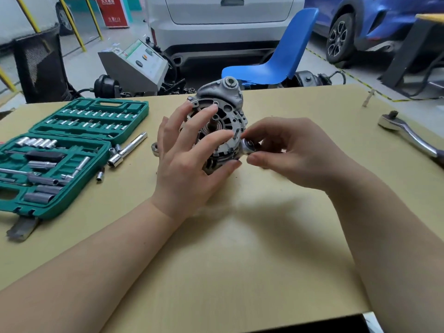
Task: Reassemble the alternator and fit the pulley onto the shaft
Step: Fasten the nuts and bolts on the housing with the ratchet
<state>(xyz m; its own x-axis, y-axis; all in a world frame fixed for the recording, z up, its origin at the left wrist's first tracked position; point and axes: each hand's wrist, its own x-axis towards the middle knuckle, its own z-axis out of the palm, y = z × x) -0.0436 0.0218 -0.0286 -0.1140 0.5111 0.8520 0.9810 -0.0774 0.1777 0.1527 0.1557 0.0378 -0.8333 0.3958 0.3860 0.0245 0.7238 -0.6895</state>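
Note:
The grey alternator (pixel 225 109) stands on edge on the tan table (pixel 216 248), its open face with the shaft end turned toward me. My left hand (pixel 189 159) lies against its left side, fingers spread and straight across the face, thumb under the lower edge. My right hand (pixel 295 152) pinches a small shiny socket-like piece (pixel 248 146) at the housing's lower right edge. A metal ring-like part (pixel 155 149) peeks out on the table behind my left hand. What the piece sits on is hidden.
An open green socket set (pixel 64 152) lies at the left, with an extension bar (pixel 127 150) and loose sockets beside it. A chrome ratchet (pixel 408 133) lies at the right. Beyond the table are a blue chair (pixel 283 58), a grey machine and parked cars.

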